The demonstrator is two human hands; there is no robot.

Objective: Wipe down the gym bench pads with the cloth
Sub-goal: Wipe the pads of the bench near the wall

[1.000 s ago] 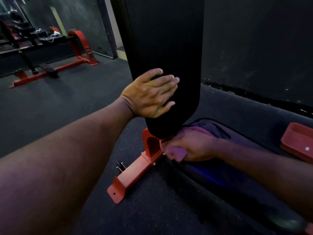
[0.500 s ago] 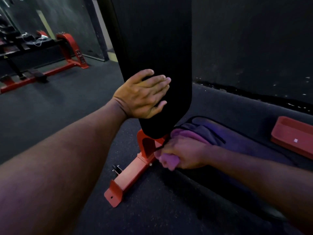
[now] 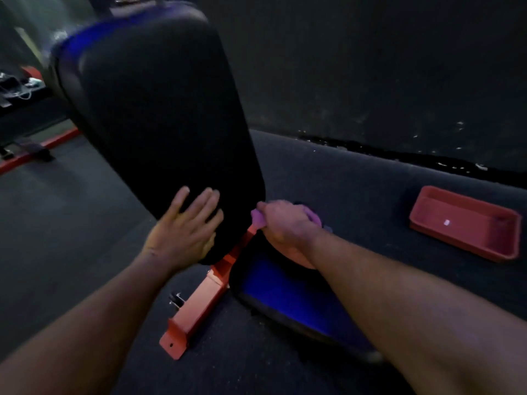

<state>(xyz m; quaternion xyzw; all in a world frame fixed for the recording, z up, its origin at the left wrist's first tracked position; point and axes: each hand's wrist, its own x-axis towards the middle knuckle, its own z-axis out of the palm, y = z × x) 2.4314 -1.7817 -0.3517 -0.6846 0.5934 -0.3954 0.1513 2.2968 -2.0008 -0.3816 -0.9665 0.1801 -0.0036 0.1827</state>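
Note:
The black back pad (image 3: 159, 118) of the bench stands steeply raised in the middle of the view. My left hand (image 3: 186, 230) presses flat against its lower end with fingers spread. Just to the right, my right hand (image 3: 288, 226) grips a bunched pink cloth (image 3: 258, 218) at the gap where the back pad meets the seat pad (image 3: 285, 292). The seat pad lies low and dark, with a blue sheen. Most of the cloth is hidden under my fingers.
The bench's red steel foot (image 3: 194, 312) juts toward the front left on the dark rubber floor. A red tray (image 3: 464, 223) lies on the floor at right. A dark wall runs close behind. A red rack frame (image 3: 37, 149) stands at far left.
The view has tilted so the whole back pad shows. My left hand slid down to the pad's lower end. My right hand lifted the cloth up against the pad's bottom edge.

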